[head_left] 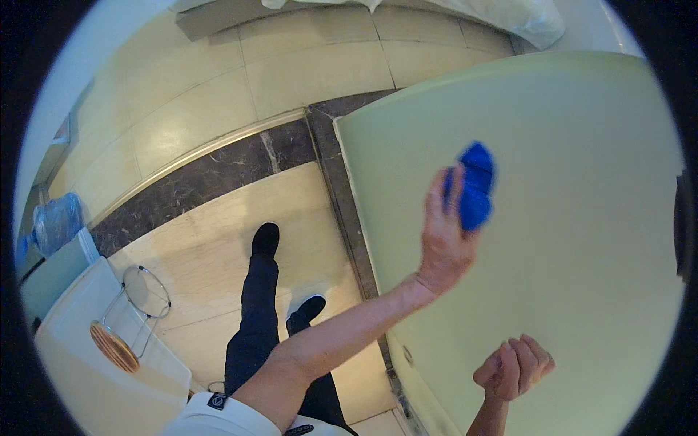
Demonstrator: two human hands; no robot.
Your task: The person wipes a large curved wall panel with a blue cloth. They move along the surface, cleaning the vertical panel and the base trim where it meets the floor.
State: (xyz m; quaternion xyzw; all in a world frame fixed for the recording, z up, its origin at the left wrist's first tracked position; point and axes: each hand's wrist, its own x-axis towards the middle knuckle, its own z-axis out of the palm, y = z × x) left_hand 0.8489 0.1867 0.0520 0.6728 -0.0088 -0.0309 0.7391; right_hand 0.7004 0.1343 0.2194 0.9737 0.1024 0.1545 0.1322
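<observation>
A folded blue cloth (476,188) lies under the fingers of my left hand (448,231), against a large pale green wall or panel (561,218). My left arm reaches across from the lower left, out of a white sleeve. Lower down on the right, my right hand (515,368) is curled into a fist in front of the same pale surface, with nothing visible in it. Whether the fist touches the surface cannot be told.
Dark marble strips (218,177) border the tiled floor (207,245) where my feet stand. To the left are a metal-framed stool (114,346) with a striped round seat, a white panel (109,376) and a large clear blue water bottle (57,223). White plastic sheeting (507,19) lies at the top.
</observation>
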